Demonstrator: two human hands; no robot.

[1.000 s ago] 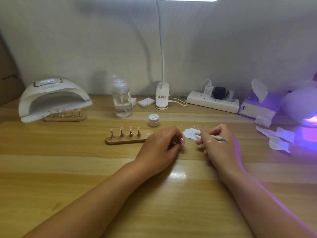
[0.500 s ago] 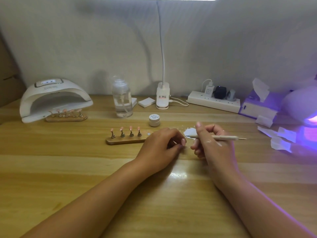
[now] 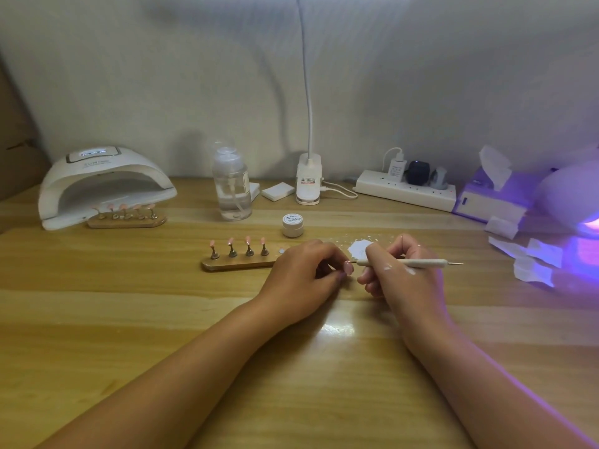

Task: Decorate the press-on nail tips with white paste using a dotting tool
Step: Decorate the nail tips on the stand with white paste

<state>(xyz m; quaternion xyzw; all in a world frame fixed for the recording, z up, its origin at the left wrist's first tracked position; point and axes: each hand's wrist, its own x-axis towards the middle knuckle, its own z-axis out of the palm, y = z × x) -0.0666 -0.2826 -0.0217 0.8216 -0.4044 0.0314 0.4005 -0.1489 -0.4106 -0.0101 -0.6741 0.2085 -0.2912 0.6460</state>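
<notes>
Pink press-on nail tips (image 3: 248, 239): four in a row, glossy, upright on metal stems along an oblong wooden holder bar (image 3: 238, 264) on the light wooden table (image 3: 129, 319). Just right of the bar, left hand (image 3: 301, 277) curled, pinching what looks like a fifth pink tip (image 3: 348, 268). Right hand (image 3: 402, 280), smeared white, gripping a slim white dotting tool (image 3: 421, 263), levelled point-first at that tip. Just behind, white paste patch (image 3: 359, 248) on the wood.

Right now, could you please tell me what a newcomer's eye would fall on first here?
The two hands meeting in the middle: the right hand holds a dotting tool level, its point at a pink nail tip pinched by the left hand. Next, the violet glow at the far right, then the white paste splat just behind the hands.
</notes>
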